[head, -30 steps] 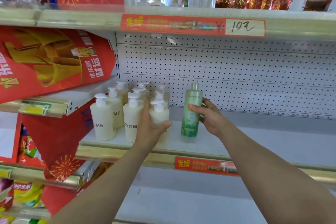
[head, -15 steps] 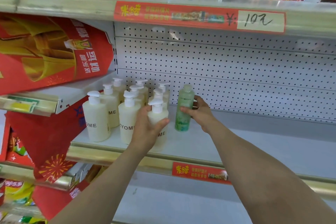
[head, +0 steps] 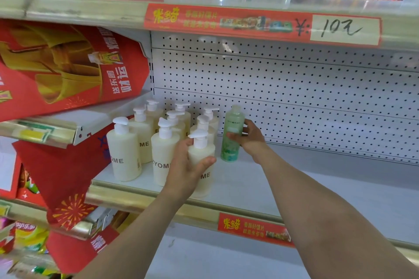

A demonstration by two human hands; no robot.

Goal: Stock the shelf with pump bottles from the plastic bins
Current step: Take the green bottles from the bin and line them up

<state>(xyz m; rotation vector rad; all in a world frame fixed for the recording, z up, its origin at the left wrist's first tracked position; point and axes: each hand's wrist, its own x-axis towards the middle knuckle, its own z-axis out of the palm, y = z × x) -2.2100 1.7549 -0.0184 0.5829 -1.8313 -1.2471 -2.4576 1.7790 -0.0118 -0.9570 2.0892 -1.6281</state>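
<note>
Several cream pump bottles stand in rows at the left end of the white shelf. My left hand is wrapped around the front right cream pump bottle, which rests upright on the shelf near its front edge. Just right of the group stands a green bottle with a clear cap, upright and farther back. My right hand holds it by its middle. No plastic bin shows in this view.
A perforated white back panel closes the shelf behind. The upper shelf edge carries a red price strip. Red gift boxes crowd the left side. A lower white shelf lies beneath my arms.
The green bottle has moved back toward the panel with my right hand still on it. My left hand has stayed on the front cream bottle. The camera has come closer.
</note>
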